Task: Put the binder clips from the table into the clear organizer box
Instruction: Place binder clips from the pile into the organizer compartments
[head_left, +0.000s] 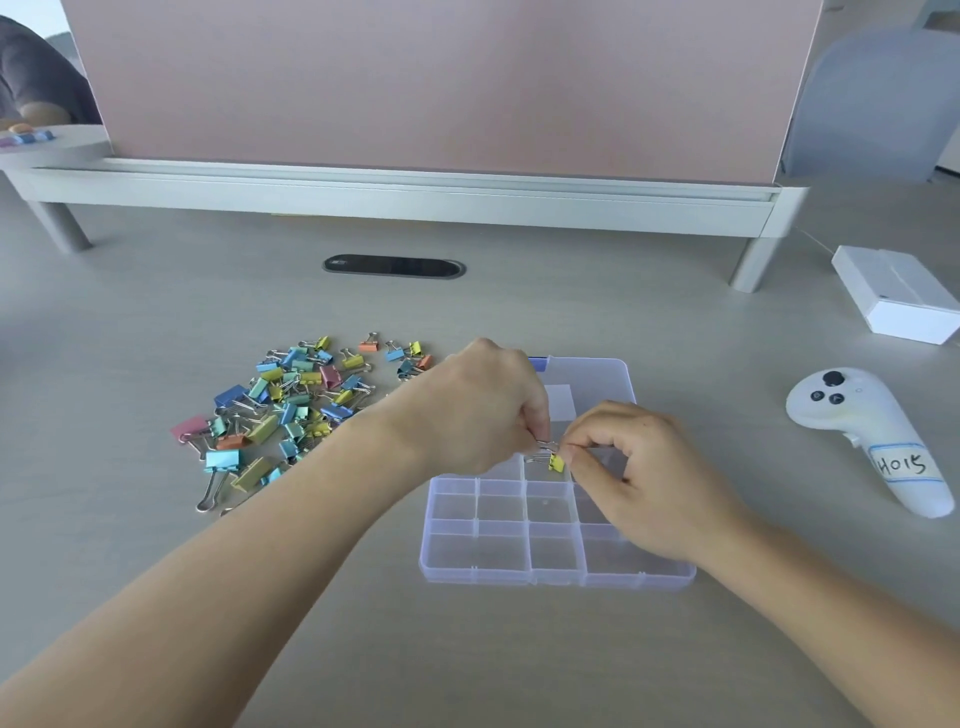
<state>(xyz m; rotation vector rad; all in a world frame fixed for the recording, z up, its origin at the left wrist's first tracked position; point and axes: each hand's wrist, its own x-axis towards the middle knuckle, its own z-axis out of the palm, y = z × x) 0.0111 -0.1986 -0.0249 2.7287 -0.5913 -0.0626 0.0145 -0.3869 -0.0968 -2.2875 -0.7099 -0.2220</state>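
- Pinching one small yellow binder clip (556, 462) between them, the left hand (483, 410) and the right hand (639, 483) each close thumb and forefinger on it, other fingers curled. It hangs just above the middle compartments of the clear organizer box (556, 579).
- Letting go unevenly could send it over a divider, or off the rim onto the table (519, 675).
- Its sprung wire handles may snap and flick it out of the pinch.
- The left forearm lies just beside the pile of binder clips (296, 405), so a careless sweep could scatter them.
- The box looks light, and a nudging wrist could shift it.
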